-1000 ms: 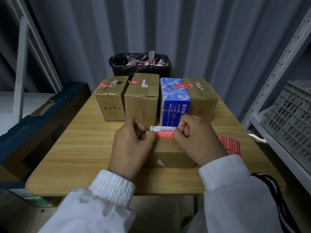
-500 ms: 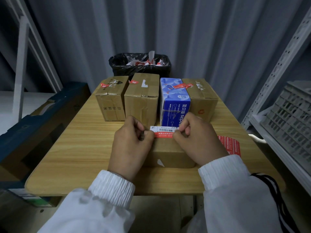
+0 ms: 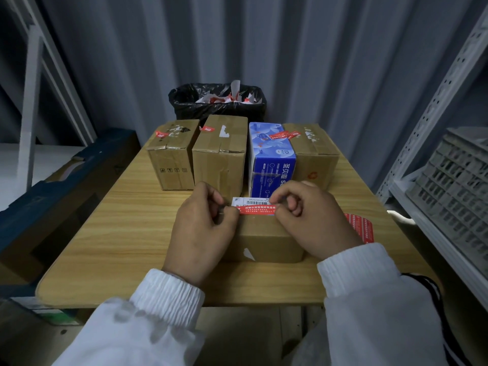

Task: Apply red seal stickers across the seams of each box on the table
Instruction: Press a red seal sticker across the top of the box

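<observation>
Head view: a thin red paper seal sticker (image 3: 255, 209) stretches across the far top edge of a small brown cardboard box (image 3: 266, 240), pinched at each end, left hand (image 3: 202, 228) and right hand (image 3: 311, 217) both closed on it. By its look the strip is light, limp and tacky, best held by its tips and kept taut. Beyond this box stand three brown cartons and a blue one (image 3: 272, 159), already sealed; a red sticker sheet (image 3: 361, 228) lies just right of it. Against the earlier frames, the right fingers have lifted slightly; the strip is unmoved.
</observation>
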